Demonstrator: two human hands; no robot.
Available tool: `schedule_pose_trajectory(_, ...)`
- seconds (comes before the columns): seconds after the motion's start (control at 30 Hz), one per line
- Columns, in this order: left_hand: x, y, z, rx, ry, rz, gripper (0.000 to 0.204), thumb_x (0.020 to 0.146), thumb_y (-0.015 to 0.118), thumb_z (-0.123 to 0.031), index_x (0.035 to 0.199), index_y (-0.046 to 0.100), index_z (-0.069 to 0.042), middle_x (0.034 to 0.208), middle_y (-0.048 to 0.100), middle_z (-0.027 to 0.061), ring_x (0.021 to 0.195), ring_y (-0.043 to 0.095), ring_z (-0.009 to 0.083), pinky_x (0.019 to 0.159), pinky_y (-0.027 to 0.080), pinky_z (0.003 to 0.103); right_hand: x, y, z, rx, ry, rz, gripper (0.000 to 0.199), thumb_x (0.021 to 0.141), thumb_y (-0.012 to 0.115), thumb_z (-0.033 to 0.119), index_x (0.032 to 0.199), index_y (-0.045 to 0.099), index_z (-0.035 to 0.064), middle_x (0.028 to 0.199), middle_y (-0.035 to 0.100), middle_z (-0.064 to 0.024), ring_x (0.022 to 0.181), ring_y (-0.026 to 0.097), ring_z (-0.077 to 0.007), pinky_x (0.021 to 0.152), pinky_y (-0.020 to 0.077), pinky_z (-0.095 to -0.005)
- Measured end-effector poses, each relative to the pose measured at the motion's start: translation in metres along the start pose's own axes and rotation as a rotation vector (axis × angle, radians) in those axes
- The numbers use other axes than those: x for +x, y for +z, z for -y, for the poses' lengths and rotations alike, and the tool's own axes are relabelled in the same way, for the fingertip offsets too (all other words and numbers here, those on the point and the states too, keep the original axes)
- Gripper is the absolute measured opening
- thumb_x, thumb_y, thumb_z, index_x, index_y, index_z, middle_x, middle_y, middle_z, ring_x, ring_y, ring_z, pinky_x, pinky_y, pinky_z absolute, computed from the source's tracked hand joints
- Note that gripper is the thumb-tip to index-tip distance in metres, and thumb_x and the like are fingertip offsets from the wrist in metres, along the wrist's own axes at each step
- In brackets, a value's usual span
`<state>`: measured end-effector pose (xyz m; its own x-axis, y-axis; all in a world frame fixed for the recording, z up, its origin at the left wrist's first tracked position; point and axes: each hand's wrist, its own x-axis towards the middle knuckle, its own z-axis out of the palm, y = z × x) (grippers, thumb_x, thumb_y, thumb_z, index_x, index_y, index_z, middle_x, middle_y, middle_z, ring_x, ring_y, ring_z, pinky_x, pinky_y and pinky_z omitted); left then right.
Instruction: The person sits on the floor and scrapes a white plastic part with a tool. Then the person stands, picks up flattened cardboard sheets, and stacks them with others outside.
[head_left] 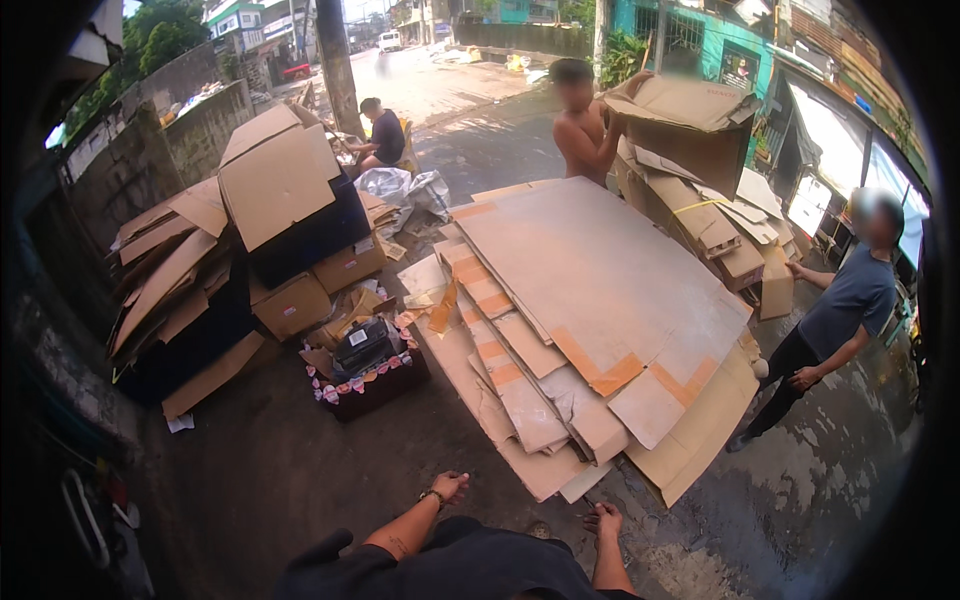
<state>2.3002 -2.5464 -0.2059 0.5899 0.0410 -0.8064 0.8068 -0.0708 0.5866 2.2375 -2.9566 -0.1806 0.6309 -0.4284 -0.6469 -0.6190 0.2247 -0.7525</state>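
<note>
Near the bottom centre, my left hand (450, 487), with a dark band on its wrist, hovers apart from the cardboard, its fingers loosely curled and nothing visible in them. To its right, my right hand (603, 520) is closed beside the near corner of a big stack of flattened cardboard (540, 440). A small dark thin thing shows at its fingertips, too small to name. On top of the stack lies a wide greyish cardboard sheet (600, 270) with orange-brown tape along its edges. Several smaller folded pieces stick out on the left side.
Left stand dark bins piled with cardboard (280, 180) and a decorated box (375, 395) holding a black item. A bare-shouldered person (585, 130) handles a large carton (685, 105). Another person (850, 290) stands right, a hand on cardboard. A seated person (385, 135) is farther back.
</note>
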Motion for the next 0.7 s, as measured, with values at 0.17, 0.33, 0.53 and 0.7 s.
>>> schedule_pose_trajectory(0.17,0.011,-0.021,0.034,-0.027,-0.021,-0.063,0.043,0.095,0.061,-0.035,0.123,0.055,-0.003,0.111,0.067,0.0097,0.088,0.065,0.0228,0.069,0.056,0.041,0.023,0.013,0.005,-0.046,-0.013,0.089,0.024,0.093,0.062,0.016,0.112,0.061,0.0002,0.088,0.068,-0.0123,0.068,0.068,-0.0234,0.054,0.0562,-0.0358)
schedule_pose_trajectory(0.33,-0.024,-0.022,0.03,0.03,-0.127,-0.156,0.037,0.095,0.062,-0.027,0.12,0.057,0.0,0.101,0.068,0.0108,0.077,0.067,0.0239,0.064,0.056,0.039,0.023,0.005,0.019,-0.052,-0.04,0.105,0.023,0.093,0.06,0.017,0.11,0.06,0.0002,0.086,0.067,-0.0119,0.065,0.067,-0.0232,0.055,0.0566,-0.0356)
schedule_pose_trajectory(0.53,-0.003,-0.057,0.082,0.118,-0.178,-0.214,0.034,0.096,0.062,-0.024,0.119,0.058,0.001,0.091,0.069,0.012,0.066,0.065,0.0248,0.057,0.054,0.038,0.024,0.006,0.012,0.014,-0.06,0.122,0.023,0.094,0.06,0.016,0.111,0.06,0.0,0.086,0.067,-0.0121,0.064,0.066,-0.0227,0.053,0.0556,-0.0349)
schedule_pose_trajectory(0.7,-0.009,-0.052,0.075,0.162,-0.258,-0.186,0.033,0.096,0.062,-0.026,0.117,0.061,0.0,0.096,0.071,0.0108,0.071,0.067,0.0238,0.057,0.054,0.038,0.018,-0.008,0.006,0.018,-0.039,0.072,0.021,0.094,0.059,0.014,0.11,0.06,0.0013,0.084,0.066,-0.0114,0.063,0.066,-0.0228,0.052,0.0553,-0.0349)
